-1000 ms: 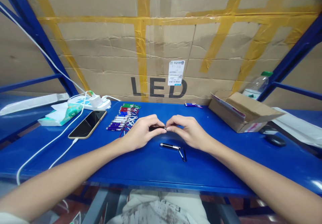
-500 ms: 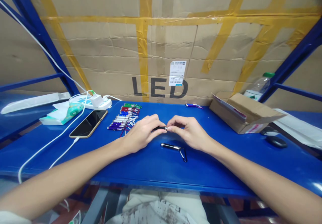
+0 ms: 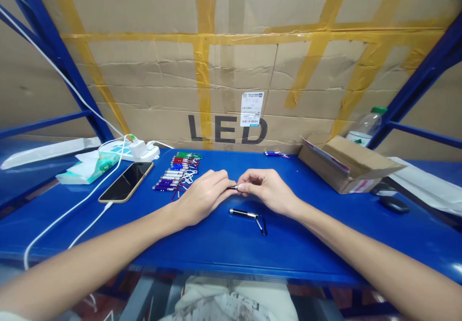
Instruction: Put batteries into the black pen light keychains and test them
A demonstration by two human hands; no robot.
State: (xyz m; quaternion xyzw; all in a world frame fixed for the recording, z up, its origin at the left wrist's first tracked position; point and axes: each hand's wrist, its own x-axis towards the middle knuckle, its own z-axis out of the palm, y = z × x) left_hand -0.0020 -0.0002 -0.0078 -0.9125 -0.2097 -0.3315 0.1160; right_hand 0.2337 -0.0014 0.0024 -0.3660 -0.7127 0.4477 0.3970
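My left hand (image 3: 207, 196) is closed around a small black mini flashlight (image 3: 234, 187), most of it hidden by the fingers. At its silver end my right hand (image 3: 269, 191) pinches with thumb and forefinger, so both hands meet on the same piece. Just below them on the blue table lies another black mini flashlight (image 3: 243, 212), its carabiner clip (image 3: 261, 225) pointing right. To the left, several mini flashlights (image 3: 173, 174) in green, red, blue, silver and purple lie in a stacked row with their clips toward my left hand.
A phone (image 3: 126, 181) on a charging cable, a tissue pack (image 3: 88, 168) and a power strip (image 3: 144, 151) occupy the left. One blue flashlight (image 3: 272, 154) lies at the back. An open cardboard box (image 3: 346, 164), a bottle (image 3: 367, 126) and a black mouse (image 3: 394, 204) are on the right.
The view has shifted slightly. My hands stay together on the flashlight, the right fingers now curled a little differently at its silver end. Nothing on the table has visibly moved.
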